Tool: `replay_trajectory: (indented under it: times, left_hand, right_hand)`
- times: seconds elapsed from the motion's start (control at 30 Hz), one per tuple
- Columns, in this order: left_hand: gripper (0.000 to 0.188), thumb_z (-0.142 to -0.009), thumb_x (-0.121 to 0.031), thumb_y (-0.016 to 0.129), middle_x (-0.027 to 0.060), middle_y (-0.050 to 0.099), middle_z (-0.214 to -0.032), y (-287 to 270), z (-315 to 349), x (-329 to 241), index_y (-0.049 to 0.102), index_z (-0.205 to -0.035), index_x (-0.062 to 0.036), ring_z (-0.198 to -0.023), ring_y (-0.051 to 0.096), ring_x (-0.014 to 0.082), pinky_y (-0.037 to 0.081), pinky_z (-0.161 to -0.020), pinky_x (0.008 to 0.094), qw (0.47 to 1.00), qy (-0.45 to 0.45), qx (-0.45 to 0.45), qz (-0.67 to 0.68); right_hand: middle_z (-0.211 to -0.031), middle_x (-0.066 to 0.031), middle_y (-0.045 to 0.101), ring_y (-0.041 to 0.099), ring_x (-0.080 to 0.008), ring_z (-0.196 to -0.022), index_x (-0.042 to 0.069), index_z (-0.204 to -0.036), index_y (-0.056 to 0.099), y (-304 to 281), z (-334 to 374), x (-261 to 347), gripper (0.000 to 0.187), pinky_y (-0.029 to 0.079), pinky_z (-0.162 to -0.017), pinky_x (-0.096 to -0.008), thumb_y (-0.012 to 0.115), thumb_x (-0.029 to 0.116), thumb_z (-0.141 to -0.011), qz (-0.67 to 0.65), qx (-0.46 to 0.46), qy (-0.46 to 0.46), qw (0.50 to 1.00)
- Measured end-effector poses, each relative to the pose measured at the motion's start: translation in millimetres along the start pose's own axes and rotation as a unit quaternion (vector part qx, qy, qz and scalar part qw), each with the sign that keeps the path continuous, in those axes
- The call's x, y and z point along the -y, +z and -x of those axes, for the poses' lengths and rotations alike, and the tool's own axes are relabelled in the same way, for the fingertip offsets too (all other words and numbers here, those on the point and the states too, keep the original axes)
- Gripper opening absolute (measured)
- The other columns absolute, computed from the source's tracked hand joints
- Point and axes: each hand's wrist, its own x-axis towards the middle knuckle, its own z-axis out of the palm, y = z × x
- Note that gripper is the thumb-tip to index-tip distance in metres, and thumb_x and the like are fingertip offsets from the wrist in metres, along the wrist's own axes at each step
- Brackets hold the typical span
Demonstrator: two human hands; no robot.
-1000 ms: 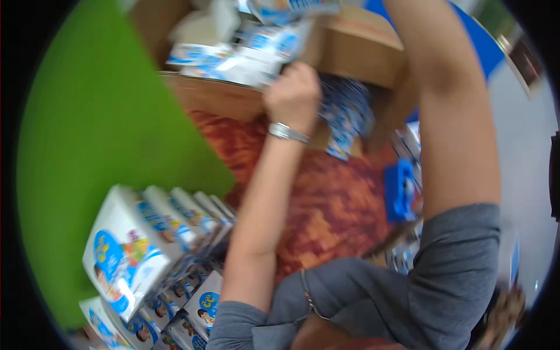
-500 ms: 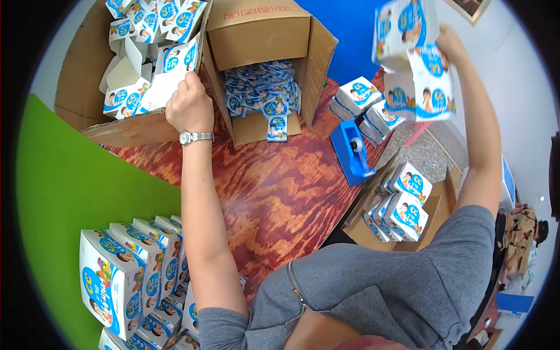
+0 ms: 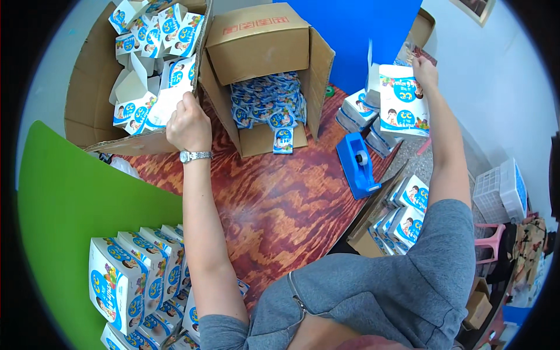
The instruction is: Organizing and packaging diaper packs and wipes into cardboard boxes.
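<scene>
With curled fingers, my left hand (image 3: 189,125) grips the near right corner of the large cardboard box (image 3: 87,108), right beside a blank white carton face (image 3: 169,105). Several white-and-blue printed cartons (image 3: 146,36), some with open flaps, fill that box. Out to the right, my right hand (image 3: 426,73) is closed on the upper edge of a white printed carton (image 3: 403,104); a raised flap shows at its left. Below it on the table are smaller white cartons (image 3: 357,108) and a blue tape dispenser (image 3: 356,166).
An open cardboard box (image 3: 256,49) of small blue-and-white sachets (image 3: 265,99) stands at the table's back, one sachet (image 3: 283,141) on its front flap. Stacked cartons (image 3: 116,280) stand lower left by a green panel (image 3: 70,181). More cartons (image 3: 405,227) sit in a box beside my right arm.
My right hand has come down and left, and the carton now hangs more upright beside the table's small cartons. My left hand stays at the box corner. The view has shifted slightly.
</scene>
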Motion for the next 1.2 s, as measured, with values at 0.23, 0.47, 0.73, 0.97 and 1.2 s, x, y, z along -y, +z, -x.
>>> replay_trajectory:
  times: [0.23, 0.47, 0.73, 0.97, 1.2]
  left_hand:
    - [0.008, -0.088, -0.019, 0.065, 0.0022, 0.063, -0.071, 2, 1, -1, 0.060, -0.087, -0.0141, -0.063, 0.066, 0.0215, 0.052, -0.056, 0.0355, 1.000, 0.004, 0.008, 0.004]
    - [0.010, -0.087, -0.020, 0.066, 0.0028, 0.061, -0.068, -2, -2, -1, 0.058, -0.084, -0.0139, -0.059, 0.065, 0.0232, 0.052, -0.053, 0.0366, 1.000, -0.005, 0.005, 0.007]
    - [0.005, -0.082, -0.008, 0.059, 0.0044, 0.059, -0.065, -5, 3, -1, 0.057, -0.082, -0.0124, -0.055, 0.062, 0.0247, 0.049, -0.051, 0.0378, 0.998, -0.025, -0.004, 0.049]
    - [0.008, -0.079, -0.006, 0.060, 0.0038, 0.056, -0.066, -11, 2, -7, 0.054, -0.081, -0.0110, -0.058, 0.061, 0.0235, 0.049, -0.054, 0.0363, 0.996, -0.038, -0.024, 0.073]
    - [0.006, -0.082, -0.008, 0.058, 0.0023, 0.049, -0.067, -12, 11, -12, 0.060, -0.088, -0.0060, -0.061, 0.054, 0.0178, 0.044, -0.059, 0.0312, 0.998, -0.028, -0.020, 0.052]
  right_hand:
    - [-0.106, -0.0181, 0.071, 0.066, -0.0380, -0.105, 0.012, -0.106, 0.073, -24, -47, 9, 0.042, 0.050, -0.094, -0.0439, 0.054, 0.045, -0.089, -0.047, 0.061, -0.011, 0.997]
    - [-0.106, -0.0142, 0.072, 0.067, -0.0343, -0.102, 0.012, -0.107, 0.073, -83, -92, 46, 0.047, 0.050, -0.089, -0.0423, 0.048, 0.049, -0.094, -0.158, -0.190, 0.027, 0.969]
    - [-0.109, -0.0138, 0.069, 0.064, -0.0390, -0.100, 0.016, -0.115, 0.066, -21, -47, 63, 0.052, 0.048, -0.086, -0.0472, 0.034, 0.055, -0.100, -0.194, -0.148, -0.026, 0.969]
    - [-0.100, -0.0137, 0.071, 0.067, -0.0353, -0.095, 0.016, -0.116, 0.067, -50, -43, 129, 0.049, 0.050, -0.083, -0.0414, 0.042, 0.055, -0.100, -0.120, -0.057, -0.104, 0.986]
    - [-0.093, -0.0134, 0.070, 0.069, -0.0276, -0.087, 0.008, -0.112, 0.066, -130, 22, 403, 0.027, 0.052, -0.076, -0.0340, 0.058, 0.030, -0.099, -0.331, -0.087, -0.422, 0.840]
